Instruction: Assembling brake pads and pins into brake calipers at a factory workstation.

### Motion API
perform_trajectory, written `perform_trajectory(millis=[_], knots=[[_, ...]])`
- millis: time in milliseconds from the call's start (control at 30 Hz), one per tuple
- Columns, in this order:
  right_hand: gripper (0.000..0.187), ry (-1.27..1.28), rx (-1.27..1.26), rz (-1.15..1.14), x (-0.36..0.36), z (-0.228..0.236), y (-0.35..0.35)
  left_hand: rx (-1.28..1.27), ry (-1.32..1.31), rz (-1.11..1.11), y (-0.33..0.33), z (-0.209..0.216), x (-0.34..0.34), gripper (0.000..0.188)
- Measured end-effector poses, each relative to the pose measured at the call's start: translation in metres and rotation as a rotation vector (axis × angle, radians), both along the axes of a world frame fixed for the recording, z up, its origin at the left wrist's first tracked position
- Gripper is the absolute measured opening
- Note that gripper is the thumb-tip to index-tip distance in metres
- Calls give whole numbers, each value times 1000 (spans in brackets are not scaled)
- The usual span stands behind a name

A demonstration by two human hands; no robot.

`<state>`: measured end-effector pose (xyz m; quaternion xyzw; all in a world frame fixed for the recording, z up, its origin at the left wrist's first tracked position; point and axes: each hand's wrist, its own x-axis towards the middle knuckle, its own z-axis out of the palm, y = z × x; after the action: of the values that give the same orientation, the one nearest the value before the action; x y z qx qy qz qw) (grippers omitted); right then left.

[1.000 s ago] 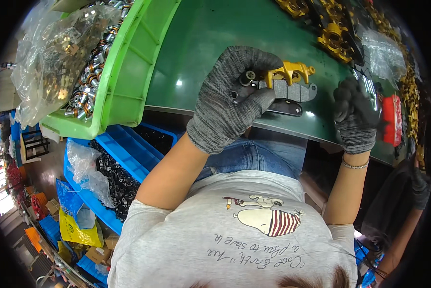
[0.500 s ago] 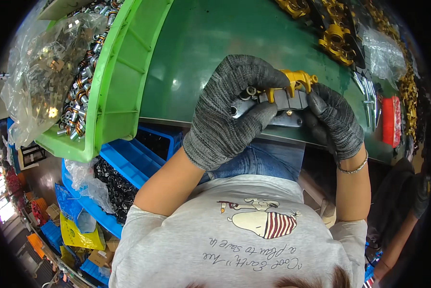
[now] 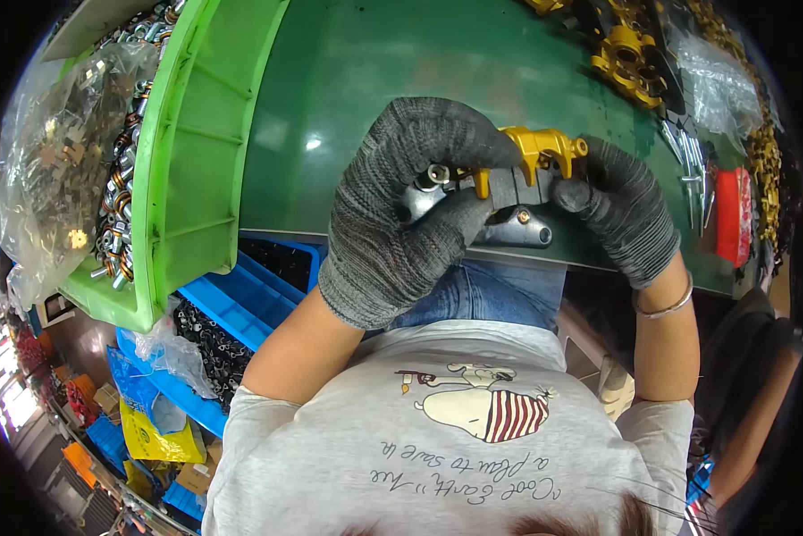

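Note:
Between my hands, over the near edge of the green table, is a gold-coloured brake caliper [image 3: 541, 143]. Grey brake pads [image 3: 508, 189] sit beneath its prongs. A silver metal bracket [image 3: 517, 230] shows below the pads, with a round hole at its end. My left hand [image 3: 392, 223], in a dark grey knitted glove, is closed around the caliper's left side, thumb in front and fingers behind. My right hand [image 3: 623, 210], gloved alike, pinches the right end near the pads. Its fingertips are partly hidden behind the part.
A green bin [image 3: 196, 170] of metal fittings and a clear bag [image 3: 66, 170] stand at left. Blue trays [image 3: 218, 313] with small black parts lie below. At right are more gold calipers [image 3: 629, 62], silver pins [image 3: 690, 165] and a red object [image 3: 733, 217]. Another person's arm [image 3: 754, 420] shows at lower right.
The caliper and both hands have shifted slightly left in view. The silver bracket has turned a little and shows more of its end. Both hands keep their hold.

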<state>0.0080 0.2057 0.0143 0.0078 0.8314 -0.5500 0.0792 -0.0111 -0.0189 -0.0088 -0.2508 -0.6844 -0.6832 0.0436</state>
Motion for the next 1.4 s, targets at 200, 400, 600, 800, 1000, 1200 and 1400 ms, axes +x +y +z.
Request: perform_trajectory(millis=[200,400,600,800,1000,1200,1400], knots=[[32,-133,-100,-17,-11,37,43,97,-19,19,1,-8,0,34],[24,293,160,-176,-1,31,35,233,-93,-25,6,-6,3,30],[26,461,121,-264,-1,18,31,228,-161,-23,2,-4,5,32],[33,49,-401,-181,10,-2,38,235,-207,-26,1,-4,6,34],[33,-193,-92,-81,3,11,12,292,-237,-86,0,-6,3,37],[27,-423,-206,60,-5,22,23,297,-226,-97,2,-5,3,41],[24,-467,-223,104,-14,19,23,273,-213,-124,1,-5,2,44]])
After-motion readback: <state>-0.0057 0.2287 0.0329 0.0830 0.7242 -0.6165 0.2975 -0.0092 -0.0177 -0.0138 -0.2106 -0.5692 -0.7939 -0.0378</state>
